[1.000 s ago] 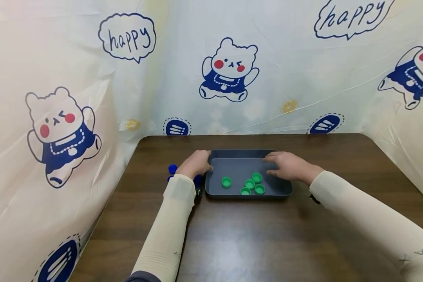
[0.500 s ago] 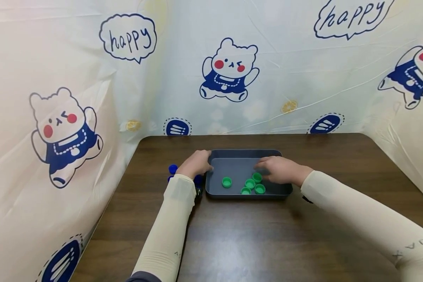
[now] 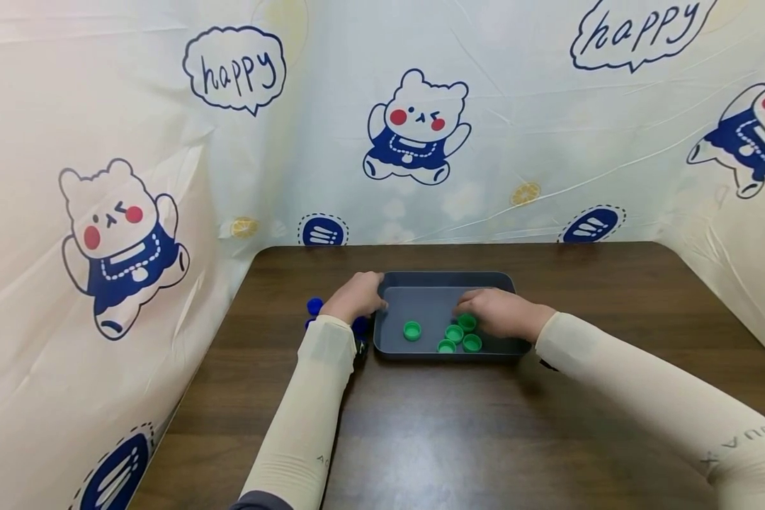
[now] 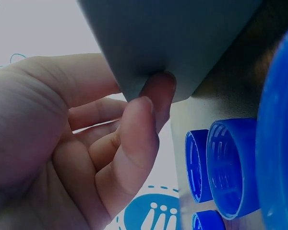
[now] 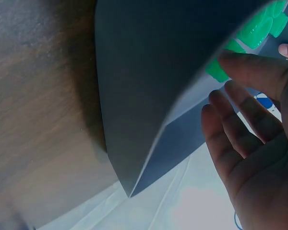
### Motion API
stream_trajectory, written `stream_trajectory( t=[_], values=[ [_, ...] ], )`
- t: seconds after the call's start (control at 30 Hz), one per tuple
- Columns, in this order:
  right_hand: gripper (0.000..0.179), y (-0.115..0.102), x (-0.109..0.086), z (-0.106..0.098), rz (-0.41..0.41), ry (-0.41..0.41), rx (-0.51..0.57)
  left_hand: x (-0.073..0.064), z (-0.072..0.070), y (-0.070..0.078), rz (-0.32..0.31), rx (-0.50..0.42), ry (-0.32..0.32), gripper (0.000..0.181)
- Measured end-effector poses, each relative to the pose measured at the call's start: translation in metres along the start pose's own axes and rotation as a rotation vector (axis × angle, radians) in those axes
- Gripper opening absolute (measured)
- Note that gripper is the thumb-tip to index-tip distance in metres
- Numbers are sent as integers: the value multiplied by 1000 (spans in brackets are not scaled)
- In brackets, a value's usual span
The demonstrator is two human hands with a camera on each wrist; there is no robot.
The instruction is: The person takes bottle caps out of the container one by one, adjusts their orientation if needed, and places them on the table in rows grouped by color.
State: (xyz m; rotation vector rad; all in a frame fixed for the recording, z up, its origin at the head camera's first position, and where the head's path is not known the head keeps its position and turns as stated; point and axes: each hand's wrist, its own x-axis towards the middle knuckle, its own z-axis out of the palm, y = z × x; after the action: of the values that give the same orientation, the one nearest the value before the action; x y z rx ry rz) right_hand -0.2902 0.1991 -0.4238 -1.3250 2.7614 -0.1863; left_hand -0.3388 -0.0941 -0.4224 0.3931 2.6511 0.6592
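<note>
Tray (image 3: pixel 414 301) with left hand (image 3: pixel 355 296) pinching its wall, right hand (image 3: pixel 500 312) spread over green caps (image 3: pixel 454 333).

Nearest, brown tabletop (image 3: pixel 421 425) stretches before the tray's low front rim and well off to the right. Just behind that rim lie five green caps: four clustered right of the middle, one apart at left. The right hand comes in over the right wall, thumb and fingers parted beside the cluster's rearmost cap; whether they touch it is hard to tell. The left hand clamps the left wall toward the rear corner, blue caps (image 3: pixel 314 306) on the wood beside its wrist. Grey tray floor runs back to the rear wall; beyond lie the table's far edge and patterned cloth (image 3: pixel 331 163).
</note>
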Motion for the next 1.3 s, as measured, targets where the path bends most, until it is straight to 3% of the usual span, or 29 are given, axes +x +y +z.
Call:
stream_trajectory(
  t=[0.87,1.3],
  values=[
    [31,-2,2,1,23,-27,15,1,1,-1,7,-1,-3,72],
    [33,1,0,-10,102,-43,21,0,-2,0,17,21,5,70]
  ],
)
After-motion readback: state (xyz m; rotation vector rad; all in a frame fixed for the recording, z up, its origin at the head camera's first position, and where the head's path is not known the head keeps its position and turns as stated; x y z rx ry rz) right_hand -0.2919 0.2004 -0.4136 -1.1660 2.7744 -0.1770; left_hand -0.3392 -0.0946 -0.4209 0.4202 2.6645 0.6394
